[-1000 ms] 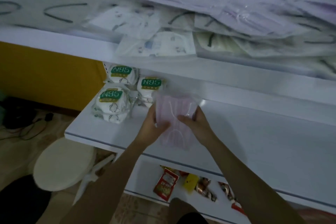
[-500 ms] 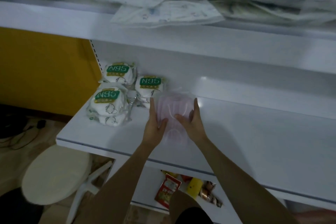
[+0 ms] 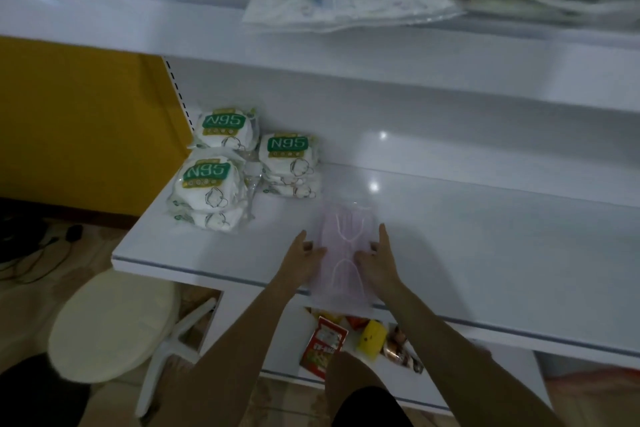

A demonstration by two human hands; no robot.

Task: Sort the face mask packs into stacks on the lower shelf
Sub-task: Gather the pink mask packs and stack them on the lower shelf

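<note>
A pink face mask pack (image 3: 346, 253) was seen laid lengthwise on the lower shelf (image 3: 502, 246), to the right of the N95 stacks (image 3: 207, 184) and clear of them, its near end projecting a little past the shelf's front lip. It was flanked by the left hand (image 3: 303, 262) and the right hand (image 3: 381, 262), one at each long edge. The fingers were held straight along the pack's sides and the thumbs were laid on its top face, so the grip of each hand was judged to be apart and pressing, not clamped round the pack. Whether the pack was fully settled or held just off the surface could not be told in the dim, soft view. The two-sided hold appeared to be used because the slack plastic sleeve would otherwise skew or slide, and because a new stack is best begun square. The spot beside the white N95 packs seemed to have been chosen so that each kind was kept to its own pile. A loose heap of mixed packs (image 3: 346, 3) was left on the upper shelf (image 3: 311, 55), so the sorting was judged far from finished. It was expected that the pack would need nudging back from the lip before release.
</note>
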